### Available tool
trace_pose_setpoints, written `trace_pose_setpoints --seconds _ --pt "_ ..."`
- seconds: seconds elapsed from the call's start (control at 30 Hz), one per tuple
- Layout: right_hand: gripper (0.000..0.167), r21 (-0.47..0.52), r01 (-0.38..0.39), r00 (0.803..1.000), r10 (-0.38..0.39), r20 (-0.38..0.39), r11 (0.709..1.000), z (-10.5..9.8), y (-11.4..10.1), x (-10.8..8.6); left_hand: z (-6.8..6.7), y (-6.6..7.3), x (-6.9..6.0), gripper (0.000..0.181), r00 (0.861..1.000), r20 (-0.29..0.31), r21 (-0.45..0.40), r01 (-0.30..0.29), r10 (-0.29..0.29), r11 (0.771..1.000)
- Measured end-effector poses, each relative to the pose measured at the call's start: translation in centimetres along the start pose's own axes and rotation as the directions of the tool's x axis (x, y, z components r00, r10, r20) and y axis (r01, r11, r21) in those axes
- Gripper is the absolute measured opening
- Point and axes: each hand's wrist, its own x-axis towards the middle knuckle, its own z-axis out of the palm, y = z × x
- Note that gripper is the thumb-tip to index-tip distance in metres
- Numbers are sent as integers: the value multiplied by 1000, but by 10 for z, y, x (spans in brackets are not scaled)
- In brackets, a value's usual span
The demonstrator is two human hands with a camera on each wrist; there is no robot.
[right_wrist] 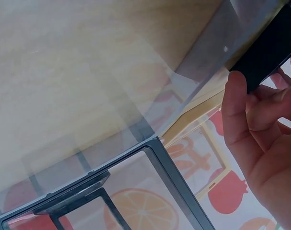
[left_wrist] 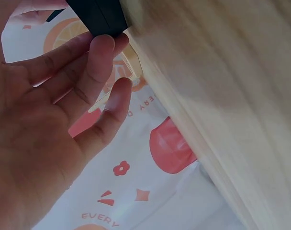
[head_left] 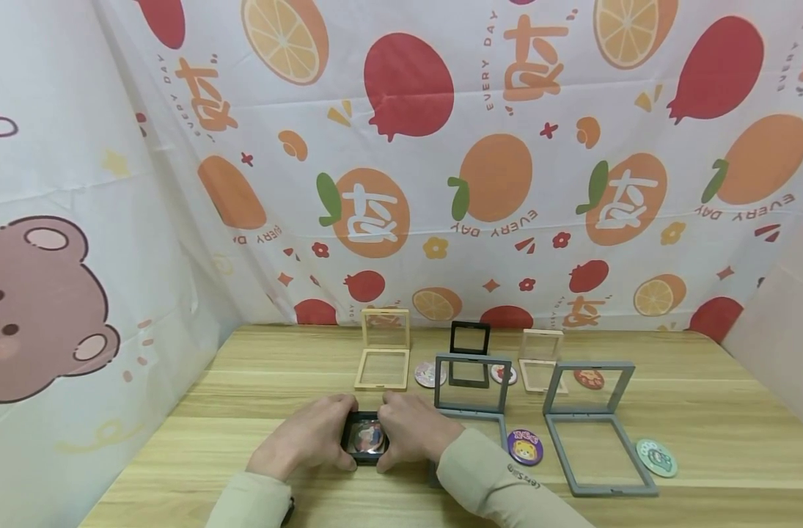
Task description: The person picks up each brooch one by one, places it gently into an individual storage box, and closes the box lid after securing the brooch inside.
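Note:
Between both hands, a small closed black frame (head_left: 367, 459) with a round picture badge (head_left: 369, 437) behind its clear film is held at the table's front. My left hand (head_left: 314, 434) grips its left side; my right hand (head_left: 411, 429) grips its right side. In the left wrist view the fingers of my left hand (left_wrist: 54, 110) touch the black frame's edge (left_wrist: 100, 17). The right wrist view shows my right hand (right_wrist: 267, 124) with fingertips on the black frame (right_wrist: 267, 48).
Open grey frames (head_left: 599, 489) stand at the right, one partly behind my right forearm. Purple (head_left: 525, 447) and green (head_left: 656, 458) badges lie beside them. Beige (head_left: 383, 386) and black (head_left: 470, 325) open frames and several badges sit along the wooden table's (head_left: 262, 367) back.

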Motion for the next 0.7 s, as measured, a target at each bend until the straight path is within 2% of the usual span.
trace_pose_setpoints --seconds 0.23,0.53,0.63,0.7 --pt "48 -8 -8 1000 8 -14 1000 0 -1 -1 2 0 1 56 998 -25 65 -52 54 997" --pt "49 -33 -13 1000 13 -7 999 0 1 -1 4 2 4 57 996 -39 121 -76 81 990" --pt "48 -55 -27 1000 28 14 998 -1 1 -2 4 6 6 58 998 -19 133 -57 60 989" --pt "48 -85 -37 998 41 43 996 -3 1 -2 3 9 6 59 1000 9 123 -27 26 992"
